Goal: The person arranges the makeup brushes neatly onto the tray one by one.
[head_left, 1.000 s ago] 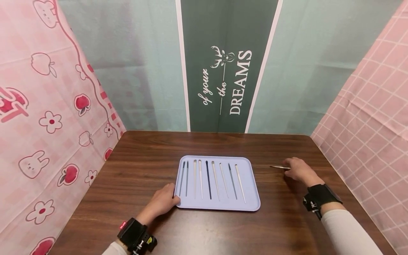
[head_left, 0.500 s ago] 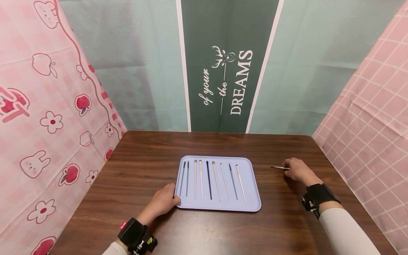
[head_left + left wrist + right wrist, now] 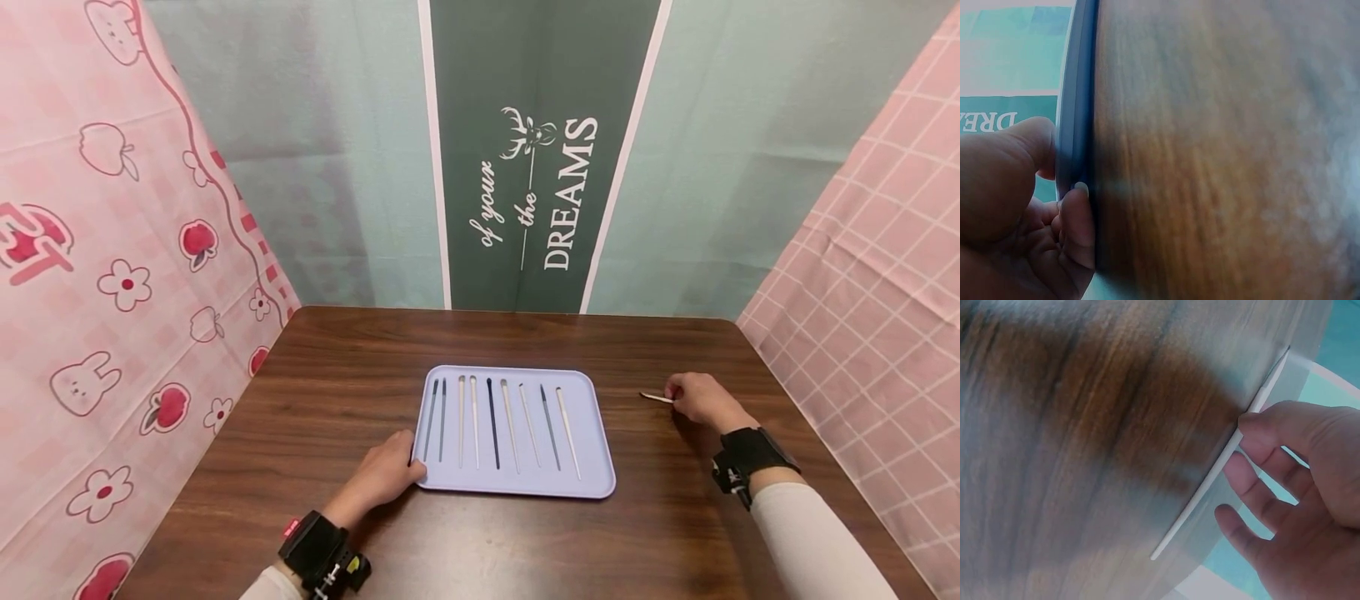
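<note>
A pale lavender tray (image 3: 528,482) lies on the table with several slim makeup brushes side by side on it, among them a dark navy one (image 3: 492,425). At its near left corner my left hand (image 3: 384,468) grips the edge; in the left wrist view, thumb and fingers pinch the tray's rim (image 3: 1075,94) from both sides. To the right of the tray, my right hand (image 3: 705,402) holds another brush (image 3: 657,399), white-handled with a dark tip. The right wrist view shows this brush (image 3: 1194,499) pinched between thumb and index finger, the other fingers loosely bent.
The brown wooden table (image 3: 360,350) surrounds the tray. Behind it hangs a green cloth (image 3: 510,283) with white lettering. Pink printed fabric (image 3: 150,350) stands at the left, and pink checked fabric (image 3: 870,233) at the right.
The brush in my right hand has turned slightly, its handle now slanting a little more towards me. My left hand stays on the tray corner. The brushes on the tray lie as before.
</note>
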{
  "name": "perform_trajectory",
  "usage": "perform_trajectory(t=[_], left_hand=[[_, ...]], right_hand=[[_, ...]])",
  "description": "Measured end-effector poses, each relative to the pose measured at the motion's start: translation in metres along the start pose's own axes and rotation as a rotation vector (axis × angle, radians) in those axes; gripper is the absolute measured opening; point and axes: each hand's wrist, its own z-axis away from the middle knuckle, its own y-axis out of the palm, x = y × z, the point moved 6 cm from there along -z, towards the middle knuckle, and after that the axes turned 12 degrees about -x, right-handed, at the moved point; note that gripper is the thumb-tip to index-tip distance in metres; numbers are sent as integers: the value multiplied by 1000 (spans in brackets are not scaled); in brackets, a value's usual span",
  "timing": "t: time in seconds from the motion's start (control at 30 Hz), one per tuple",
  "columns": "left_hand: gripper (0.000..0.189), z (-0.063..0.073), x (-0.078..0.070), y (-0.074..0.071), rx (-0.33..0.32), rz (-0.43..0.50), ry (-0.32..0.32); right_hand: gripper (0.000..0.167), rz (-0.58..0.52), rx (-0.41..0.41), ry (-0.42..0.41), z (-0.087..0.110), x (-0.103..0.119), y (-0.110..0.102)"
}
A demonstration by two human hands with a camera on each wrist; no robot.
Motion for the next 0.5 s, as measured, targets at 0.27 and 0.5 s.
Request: perform_trajectory(t=[0.27, 0.5], left_hand=[[21, -1, 2, 1, 4, 4, -1], [22, -1, 1, 1, 8, 17, -13]], right_hand=[[11, -13, 1, -32, 1, 4, 1], [12, -1, -31, -27, 0, 2, -1]])
